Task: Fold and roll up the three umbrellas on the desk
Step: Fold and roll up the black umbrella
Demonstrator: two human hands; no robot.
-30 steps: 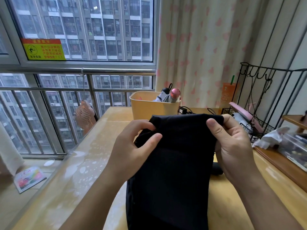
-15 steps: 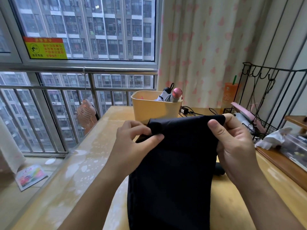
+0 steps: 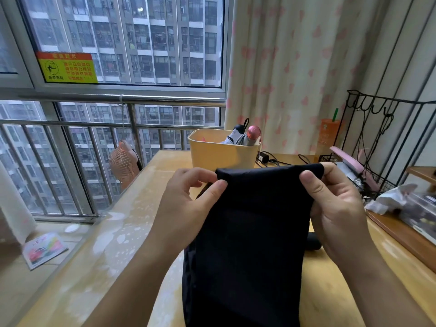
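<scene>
Above the desk [image 3: 94, 267], both hands hold up the black umbrella [image 3: 254, 232]. Its fabric is spread flat and hangs down out of the bottom of the view. The left hand [image 3: 188, 204] pinches the top left corner, thumb in front, fingers curled behind. The right hand [image 3: 335, 208] pinches the top right corner the same way. The hands are apart, and the top edge is stretched roughly level between them. A black handle [image 3: 313, 241] pokes out right of the fabric, below the right hand and low near the desk; whether it touches the desk is unclear.

Behind the fabric a yellow bin [image 3: 221, 154] sits on the desk, with rolled umbrellas [image 3: 247, 138] sticking out of it, one pink-tipped. A charger [image 3: 266, 158] with a cable lies just right of the bin. A wire rack [image 3: 377, 180] stands at the right edge, against the curtain [image 3: 306, 67]. An orange fan [image 3: 123, 161] is off the desk's left side by the window rail. A booklet [image 3: 44, 250] lies on the sill, lower left.
</scene>
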